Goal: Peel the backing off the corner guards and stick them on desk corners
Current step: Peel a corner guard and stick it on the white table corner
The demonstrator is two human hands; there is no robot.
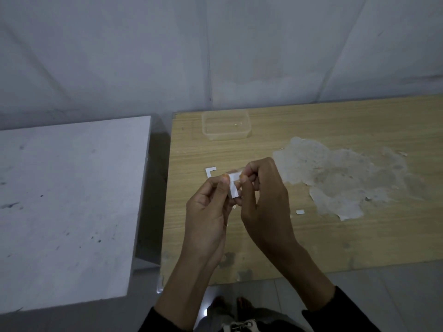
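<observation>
A small corner guard with white backing is held over the wooden desk. My left hand pinches it from the left between thumb and fingers. My right hand pinches its upper right edge with thumb and forefinger. A white L-shaped backing strip lies on the desk just left of my hands. A small white scrap lies on the desk to the right. A clear guard sits on the desk's near left corner.
A clear plastic tub stands at the desk's far left. A large patch of peeled veneer marks the desk top. A white cabinet top lies to the left across a narrow gap. Wall behind.
</observation>
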